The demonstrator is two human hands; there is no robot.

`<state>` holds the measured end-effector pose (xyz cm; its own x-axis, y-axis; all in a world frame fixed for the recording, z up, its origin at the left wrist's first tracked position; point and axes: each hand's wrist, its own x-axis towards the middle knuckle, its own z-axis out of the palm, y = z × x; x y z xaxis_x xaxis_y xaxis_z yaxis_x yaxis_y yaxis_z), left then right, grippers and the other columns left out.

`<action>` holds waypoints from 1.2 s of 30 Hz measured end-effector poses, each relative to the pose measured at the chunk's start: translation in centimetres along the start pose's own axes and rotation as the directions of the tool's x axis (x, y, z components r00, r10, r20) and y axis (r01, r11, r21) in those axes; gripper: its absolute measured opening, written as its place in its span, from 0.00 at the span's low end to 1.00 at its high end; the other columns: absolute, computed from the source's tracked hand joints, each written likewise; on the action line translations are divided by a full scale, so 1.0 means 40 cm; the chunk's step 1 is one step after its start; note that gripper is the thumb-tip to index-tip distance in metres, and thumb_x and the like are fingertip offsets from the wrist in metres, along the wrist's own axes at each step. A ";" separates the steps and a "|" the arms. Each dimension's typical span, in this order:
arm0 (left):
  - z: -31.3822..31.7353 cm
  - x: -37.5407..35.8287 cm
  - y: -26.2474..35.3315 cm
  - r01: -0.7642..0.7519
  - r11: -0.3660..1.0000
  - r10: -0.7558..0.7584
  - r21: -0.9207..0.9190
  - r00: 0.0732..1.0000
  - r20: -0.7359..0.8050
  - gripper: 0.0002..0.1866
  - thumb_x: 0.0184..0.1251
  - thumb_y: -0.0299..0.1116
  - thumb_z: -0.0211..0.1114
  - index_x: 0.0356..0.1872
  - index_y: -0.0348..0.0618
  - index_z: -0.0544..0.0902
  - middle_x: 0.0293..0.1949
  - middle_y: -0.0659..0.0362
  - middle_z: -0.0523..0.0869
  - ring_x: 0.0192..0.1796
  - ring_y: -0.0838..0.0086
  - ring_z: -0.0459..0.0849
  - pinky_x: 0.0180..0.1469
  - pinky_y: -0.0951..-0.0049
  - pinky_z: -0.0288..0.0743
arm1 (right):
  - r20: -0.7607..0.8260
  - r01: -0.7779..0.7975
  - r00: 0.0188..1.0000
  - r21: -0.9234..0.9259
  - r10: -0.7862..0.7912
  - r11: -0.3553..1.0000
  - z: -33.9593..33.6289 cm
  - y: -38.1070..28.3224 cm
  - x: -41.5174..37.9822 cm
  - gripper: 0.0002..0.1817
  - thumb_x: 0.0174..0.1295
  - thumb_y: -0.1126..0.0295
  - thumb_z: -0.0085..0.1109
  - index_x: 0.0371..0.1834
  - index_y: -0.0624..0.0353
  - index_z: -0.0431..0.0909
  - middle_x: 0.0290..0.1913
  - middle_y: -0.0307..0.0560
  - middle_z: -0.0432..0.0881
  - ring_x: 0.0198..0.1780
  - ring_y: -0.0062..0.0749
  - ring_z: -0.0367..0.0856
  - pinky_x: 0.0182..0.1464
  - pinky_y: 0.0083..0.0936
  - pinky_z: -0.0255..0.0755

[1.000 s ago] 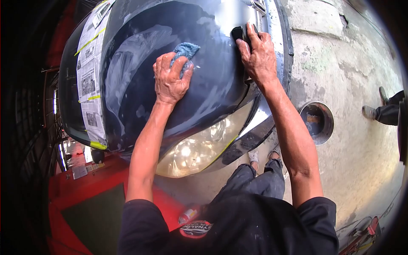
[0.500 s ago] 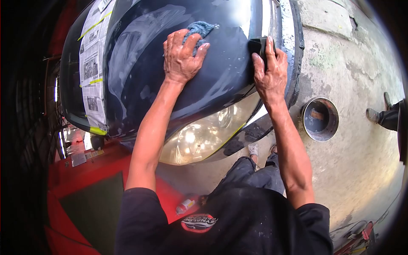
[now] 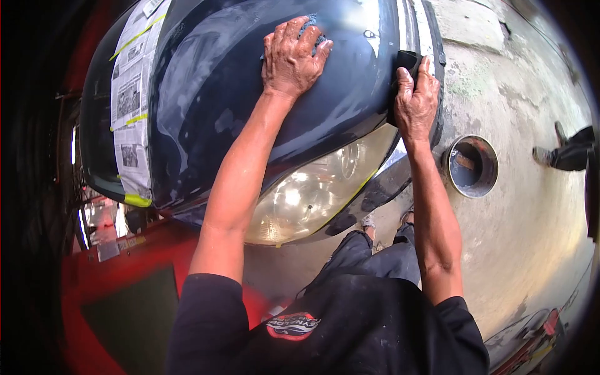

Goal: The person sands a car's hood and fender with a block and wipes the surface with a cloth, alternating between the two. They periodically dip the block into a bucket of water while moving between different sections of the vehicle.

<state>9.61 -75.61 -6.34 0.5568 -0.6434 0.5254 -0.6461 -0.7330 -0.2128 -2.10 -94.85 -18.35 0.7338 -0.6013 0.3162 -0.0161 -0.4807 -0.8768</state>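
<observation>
My left hand (image 3: 295, 61) is closed over a crumpled blue cloth (image 3: 310, 24) and presses it on the dark car hood (image 3: 250, 119). Most of the cloth is hidden beneath the fingers. Whitish streaks and a wet shine show on the paint around it. At the hood's front edge, beside the grille trim, my right hand (image 3: 417, 103) grips a black sanding block (image 3: 408, 60). Its thumb and fingers lie along the block, and the palm covers the lower part. Just below both hands sits the headlight (image 3: 306, 195), edged with yellow-green tape.
Newspaper masking (image 3: 130, 94) is taped along the hood's left side. A round metal bucket (image 3: 490, 182) with greyish liquid and a brownish piece inside stands on the concrete floor (image 3: 531, 206). Another person's leg (image 3: 572, 152) is at the far right. A red surface (image 3: 94, 269) lies lower left.
My left hand has slid the cloth up and to the right over the hood. My right hand has shifted right with the block, out toward the grille trim.
</observation>
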 end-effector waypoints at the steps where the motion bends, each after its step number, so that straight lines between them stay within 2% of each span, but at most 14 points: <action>1: 0.004 -0.003 -0.002 -0.007 1.000 0.007 0.002 1.000 -0.012 0.15 0.71 0.47 0.71 0.49 0.51 0.88 0.60 0.57 0.86 0.63 0.57 0.84 0.63 0.52 0.74 | 0.003 -0.031 1.000 0.015 0.031 0.999 -0.005 -0.026 -0.039 0.36 0.73 0.60 0.65 0.81 0.65 0.67 0.57 0.70 0.77 0.59 0.60 0.77 0.64 0.46 0.72; 2: 0.010 -0.005 -0.005 -0.015 1.000 0.015 0.003 1.000 -0.024 0.15 0.71 0.48 0.71 0.49 0.51 0.88 0.60 0.57 0.86 0.62 0.57 0.84 0.63 0.52 0.74 | 0.006 -0.062 0.998 0.031 0.062 0.998 -0.007 -0.056 -0.084 0.37 0.73 0.60 0.65 0.81 0.65 0.67 0.58 0.71 0.76 0.60 0.61 0.76 0.64 0.46 0.72; 4: 0.013 -0.010 -0.012 -0.044 0.998 0.046 0.033 0.998 -0.041 0.16 0.72 0.50 0.70 0.50 0.52 0.88 0.60 0.57 0.86 0.62 0.57 0.84 0.62 0.50 0.76 | -0.106 0.167 0.981 0.013 -0.165 0.986 0.008 -0.128 -0.250 0.40 0.69 0.64 0.68 0.83 0.62 0.65 0.61 0.71 0.74 0.61 0.63 0.76 0.64 0.48 0.71; 6: 0.017 -0.010 -0.017 -0.069 0.996 0.071 0.049 0.997 -0.037 0.16 0.73 0.50 0.69 0.50 0.53 0.87 0.60 0.57 0.86 0.62 0.57 0.84 0.61 0.49 0.76 | 0.028 0.288 0.957 0.004 -0.288 0.958 -0.010 -0.213 -0.383 0.43 0.65 0.67 0.70 0.84 0.60 0.63 0.62 0.69 0.73 0.61 0.62 0.76 0.63 0.49 0.72; 8: 0.022 -0.012 -0.017 -0.069 0.996 0.070 0.049 0.997 -0.029 0.16 0.74 0.51 0.69 0.51 0.53 0.87 0.59 0.57 0.86 0.62 0.56 0.84 0.62 0.48 0.76 | -0.012 0.280 0.960 0.013 -0.280 0.960 -0.003 -0.200 -0.362 0.43 0.63 0.68 0.71 0.83 0.60 0.65 0.61 0.68 0.73 0.61 0.62 0.76 0.63 0.49 0.72; 14: 0.019 -0.008 -0.016 -0.068 0.997 0.069 0.045 0.997 -0.022 0.17 0.76 0.52 0.66 0.52 0.53 0.87 0.60 0.56 0.86 0.62 0.55 0.84 0.63 0.48 0.77 | -0.186 -0.051 0.981 -0.029 0.044 0.998 0.030 -0.212 -0.270 0.39 0.70 0.62 0.66 0.79 0.71 0.66 0.56 0.69 0.72 0.55 0.58 0.75 0.59 0.49 0.72; 17: 0.020 -0.004 -0.015 -0.058 0.997 0.058 0.056 0.998 -0.004 0.18 0.76 0.53 0.66 0.52 0.52 0.87 0.61 0.56 0.85 0.63 0.55 0.84 0.63 0.48 0.77 | -0.054 0.125 0.990 -0.095 -0.131 0.988 0.016 -0.280 -0.399 0.39 0.72 0.63 0.64 0.81 0.73 0.62 0.57 0.70 0.70 0.55 0.57 0.75 0.59 0.50 0.73; 20: 0.018 -0.009 -0.014 -0.043 0.997 0.042 0.061 0.999 0.012 0.18 0.77 0.53 0.65 0.53 0.52 0.87 0.62 0.56 0.84 0.64 0.55 0.83 0.65 0.48 0.76 | -0.158 -0.026 0.987 0.001 0.026 1.000 0.022 -0.191 -0.297 0.38 0.74 0.62 0.61 0.81 0.74 0.62 0.56 0.72 0.71 0.53 0.58 0.76 0.60 0.48 0.73; 22: 0.018 -0.009 -0.011 -0.045 0.997 0.044 0.063 0.999 0.017 0.18 0.77 0.52 0.65 0.54 0.52 0.87 0.62 0.56 0.84 0.64 0.55 0.83 0.65 0.48 0.75 | -0.162 -0.305 0.932 0.131 0.324 0.943 0.013 -0.132 -0.179 0.36 0.77 0.60 0.56 0.78 0.78 0.63 0.55 0.74 0.73 0.52 0.59 0.77 0.60 0.44 0.73; 26: 0.014 -0.004 -0.010 -0.063 0.994 0.062 0.084 0.998 0.008 0.16 0.75 0.51 0.66 0.52 0.54 0.86 0.59 0.57 0.85 0.62 0.57 0.84 0.62 0.50 0.77 | -0.185 -0.256 0.944 0.112 0.273 0.960 0.034 -0.162 -0.271 0.38 0.77 0.59 0.56 0.80 0.77 0.61 0.54 0.75 0.72 0.54 0.60 0.76 0.63 0.49 0.72; 28: 0.013 -0.005 -0.007 -0.059 0.995 0.059 0.077 0.998 0.003 0.16 0.76 0.51 0.66 0.52 0.54 0.86 0.59 0.57 0.85 0.62 0.57 0.83 0.62 0.50 0.77 | -0.133 -0.068 0.989 0.016 0.069 0.998 0.029 -0.197 -0.349 0.40 0.77 0.56 0.57 0.81 0.76 0.59 0.53 0.73 0.72 0.56 0.61 0.75 0.65 0.51 0.71; 30: 0.014 -0.005 -0.006 -0.049 0.996 0.048 0.070 0.999 0.008 0.16 0.76 0.51 0.66 0.52 0.54 0.86 0.59 0.57 0.85 0.63 0.56 0.83 0.63 0.50 0.77 | -0.196 -0.102 0.975 0.028 0.106 0.994 0.046 -0.128 -0.286 0.39 0.77 0.57 0.57 0.81 0.76 0.60 0.51 0.71 0.73 0.55 0.58 0.76 0.63 0.49 0.72; 31: 0.014 -0.005 -0.006 -0.036 0.997 0.035 0.068 0.999 0.023 0.16 0.76 0.51 0.66 0.52 0.53 0.86 0.60 0.57 0.84 0.63 0.56 0.83 0.63 0.49 0.76 | -0.154 -0.244 0.953 0.120 0.261 0.962 0.023 -0.110 -0.222 0.38 0.77 0.58 0.57 0.80 0.77 0.62 0.53 0.71 0.75 0.54 0.55 0.77 0.61 0.46 0.73; 36: 0.010 -0.004 -0.004 -0.017 0.999 0.015 0.050 0.999 0.051 0.16 0.77 0.51 0.66 0.53 0.52 0.87 0.62 0.56 0.84 0.65 0.55 0.82 0.65 0.48 0.75 | -0.127 -0.219 0.965 0.094 0.230 0.971 0.008 -0.066 -0.208 0.37 0.74 0.58 0.63 0.79 0.72 0.67 0.50 0.69 0.78 0.53 0.57 0.78 0.58 0.46 0.75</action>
<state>9.84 -75.46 -6.73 0.5733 -0.6647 0.4791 -0.6290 -0.7317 -0.2626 -7.94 -88.38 -18.76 0.6179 -0.7718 0.1500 -0.1119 -0.2751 -0.9549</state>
